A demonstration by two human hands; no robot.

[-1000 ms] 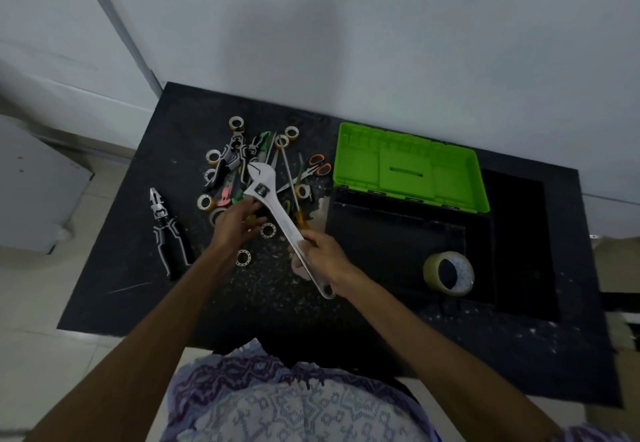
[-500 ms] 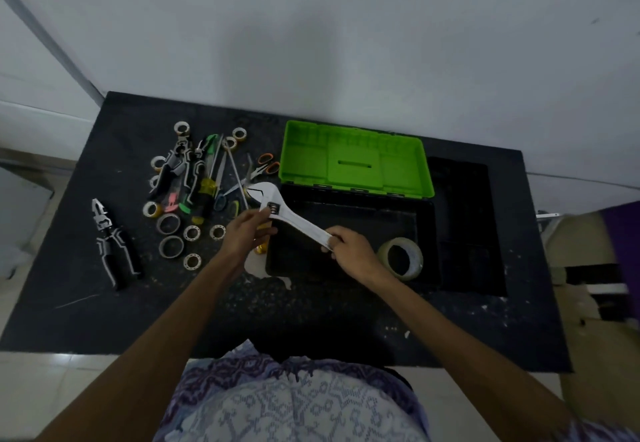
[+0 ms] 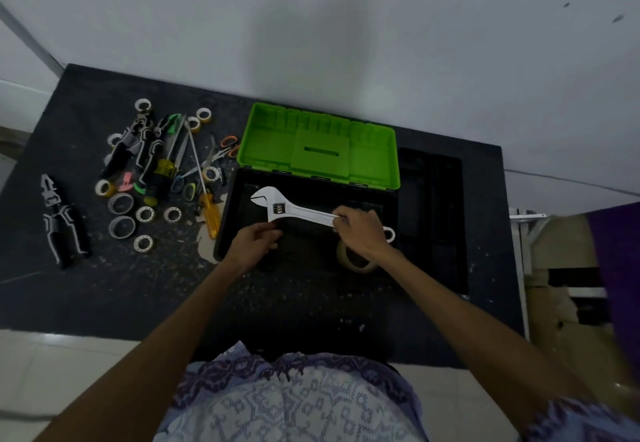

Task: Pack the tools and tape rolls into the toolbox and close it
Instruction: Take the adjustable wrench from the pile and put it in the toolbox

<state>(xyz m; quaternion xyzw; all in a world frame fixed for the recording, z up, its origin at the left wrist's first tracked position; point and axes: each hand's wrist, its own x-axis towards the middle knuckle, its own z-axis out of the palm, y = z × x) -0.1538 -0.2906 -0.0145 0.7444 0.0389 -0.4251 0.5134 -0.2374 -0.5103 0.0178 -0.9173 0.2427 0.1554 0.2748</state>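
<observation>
The right hand (image 3: 360, 234) is gripping the handle of the adjustable wrench (image 3: 294, 210), fingers curled round it, while the left hand (image 3: 252, 242) is pinching it just below the head. The wrench is lying level over the open black toolbox (image 3: 228, 213), its green lid (image 3: 318, 145) standing back. A tape roll (image 3: 356, 261) is sitting inside, under the right wrist. On the desk (image 3: 104, 289) to the left, pliers (image 3: 60, 223), a yellow screwdriver (image 3: 211, 215) and small tape rolls (image 3: 143, 214) are lying scattered.

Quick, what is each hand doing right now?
Left hand: fingers curled under the adjustable wrench near its head, holding it.
Right hand: grips the wrench's handle over the open toolbox.
</observation>
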